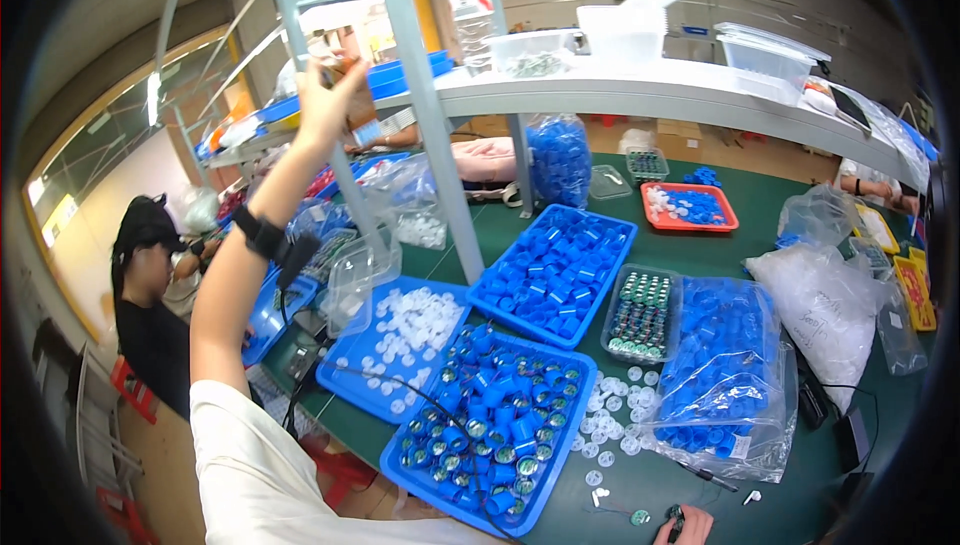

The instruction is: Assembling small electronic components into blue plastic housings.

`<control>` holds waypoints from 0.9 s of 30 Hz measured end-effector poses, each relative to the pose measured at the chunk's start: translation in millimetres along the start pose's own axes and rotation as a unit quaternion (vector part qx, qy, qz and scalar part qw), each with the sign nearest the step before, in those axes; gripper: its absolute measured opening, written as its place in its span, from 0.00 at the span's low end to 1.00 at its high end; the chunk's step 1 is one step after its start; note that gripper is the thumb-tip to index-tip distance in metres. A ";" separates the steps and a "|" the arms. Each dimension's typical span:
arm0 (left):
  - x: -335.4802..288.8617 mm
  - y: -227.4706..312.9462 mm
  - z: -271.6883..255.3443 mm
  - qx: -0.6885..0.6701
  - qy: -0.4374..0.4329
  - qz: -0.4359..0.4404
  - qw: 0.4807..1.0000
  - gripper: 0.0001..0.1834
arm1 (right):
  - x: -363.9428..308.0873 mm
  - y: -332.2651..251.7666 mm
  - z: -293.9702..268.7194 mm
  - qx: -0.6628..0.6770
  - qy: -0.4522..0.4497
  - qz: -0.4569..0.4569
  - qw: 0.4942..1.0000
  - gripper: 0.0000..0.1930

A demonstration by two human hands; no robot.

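Green worktable (760,215) holds blue trays (552,273); left hand (325,95) grip closed on shelf item.

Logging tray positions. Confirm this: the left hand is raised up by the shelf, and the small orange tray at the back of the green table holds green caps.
One thing is wrong. In the head view, the orange tray holds blue and white caps, not green ones. The left hand is indeed raised up by the shelf.

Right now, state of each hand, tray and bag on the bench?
left hand: raised to the upper shelf, what it grips unclear
right hand: low at the table edge, on a small dark item
near blue tray: full of blue caps
white-cap tray: partly filled
clear bag of blue caps: lying open
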State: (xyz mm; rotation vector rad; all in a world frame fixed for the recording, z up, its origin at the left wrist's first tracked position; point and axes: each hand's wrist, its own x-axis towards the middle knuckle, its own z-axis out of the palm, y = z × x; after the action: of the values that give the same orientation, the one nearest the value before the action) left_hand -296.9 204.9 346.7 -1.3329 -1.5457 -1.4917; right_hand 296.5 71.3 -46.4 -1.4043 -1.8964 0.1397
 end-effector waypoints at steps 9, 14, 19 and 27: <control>-231.7 193.6 -59.2 -0.179 -0.261 -0.052 0.947 0.23 | 6.3 -4.5 -13.9 0.012 -0.009 -0.042 0.999 0.14; -290.5 260.7 -87.6 -0.181 -0.320 0.041 0.929 0.26 | -4.3 -8.1 -9.9 0.035 0.021 -0.030 0.999 0.21; -330.3 289.2 -90.7 -0.170 -0.329 0.043 0.928 0.27 | -1.2 -44.3 -45.5 0.116 0.085 -0.080 0.986 0.16; -384.4 321.2 -94.2 -0.172 -0.365 0.051 0.914 0.25 | 19.8 -146.3 -109.3 0.208 0.195 -0.284 0.916 0.18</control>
State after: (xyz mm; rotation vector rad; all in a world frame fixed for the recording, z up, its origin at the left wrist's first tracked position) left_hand 100.3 -24.4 124.5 -2.3360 -1.6310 -1.2990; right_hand 249.1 -5.4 113.6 -0.5164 -1.7246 -0.0231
